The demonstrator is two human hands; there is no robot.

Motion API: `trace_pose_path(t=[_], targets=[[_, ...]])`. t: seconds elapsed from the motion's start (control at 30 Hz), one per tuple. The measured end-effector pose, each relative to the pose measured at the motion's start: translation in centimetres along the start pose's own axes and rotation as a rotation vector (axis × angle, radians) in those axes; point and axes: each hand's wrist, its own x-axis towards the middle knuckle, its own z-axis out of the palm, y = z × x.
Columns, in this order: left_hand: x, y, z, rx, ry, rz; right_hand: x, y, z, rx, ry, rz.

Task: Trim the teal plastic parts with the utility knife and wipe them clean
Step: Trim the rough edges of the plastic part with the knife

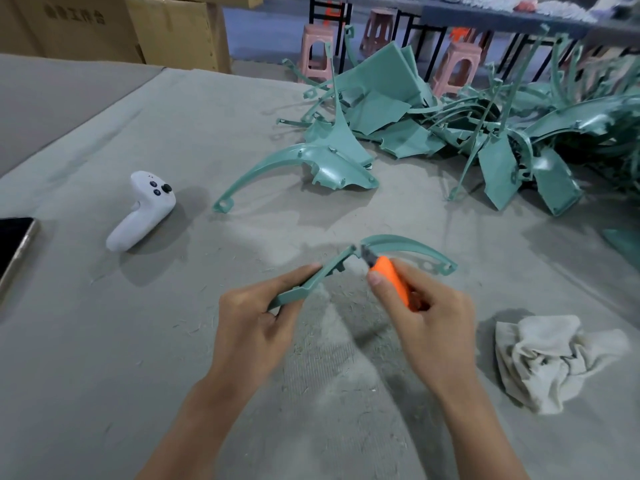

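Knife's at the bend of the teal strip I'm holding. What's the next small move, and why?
Probably draw the utility knife along the teal strip, away from the left hand. The right hand has the blade tip at the bend, the left hand grips the near end, and the cloth lies unused.

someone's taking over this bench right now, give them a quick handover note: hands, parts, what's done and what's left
Left hand: grips a curved teal part by its near end, above the table.
Right hand: grips the knife, blade at the part's middle.
Cloth: crumpled on the table, right of the hands.
Pile of teal parts: far right.
Done: some trimming, going by the shavings.
Left: finish this trim, wipe the part, then probably the pile; which of those are done cannot be told.
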Motion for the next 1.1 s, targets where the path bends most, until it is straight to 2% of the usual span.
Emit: trace_pose_path(t=[0.07, 0.23, 0.43, 0.57, 0.73, 0.8, 0.87, 1.0, 1.1], targets=[[-0.1, 0.0, 0.0, -0.031, -0.017, -0.026, 0.5, 0.5, -0.4, 0.005, 0.022, 0.044], [0.2, -0.1, -0.4, 0.021, 0.0, 0.015, -0.7, -0.9, 0.5, 0.086, -0.08, -0.108], [0.0, -0.1, -0.3, -0.021, 0.003, -0.025, 0.8, 0.5, -0.3, -0.001, 0.043, 0.06], [0.1, -0.2, -0.4, -0.028, -0.011, -0.021, -0.2, -0.2, 0.2, 0.051, -0.056, -0.055], [0.2, 0.0, -0.7, -0.009, 0.001, 0.049, 1.2, 1.2, -0.7, -0.084, 0.077, 0.136], [0.1, -0.1, -0.6, -0.003, 0.002, 0.057, 1.3, 1.4, -1.2, -0.1, 0.108, 0.157], [0.0, -0.3, -0.4, -0.005, -0.001, 0.049, 0.8, 0.7, -0.9, -0.066, 0.093, 0.081], [0.0, -0.6, -0.6, -0.005, -0.015, 0.042, -0.5, -1.5, 0.7, 0.033, -0.043, -0.129], [0.1, -0.8, -0.8, 0.001, -0.005, 0.039, -0.6, -1.7, 0.7, 0.048, -0.07, -0.148]])
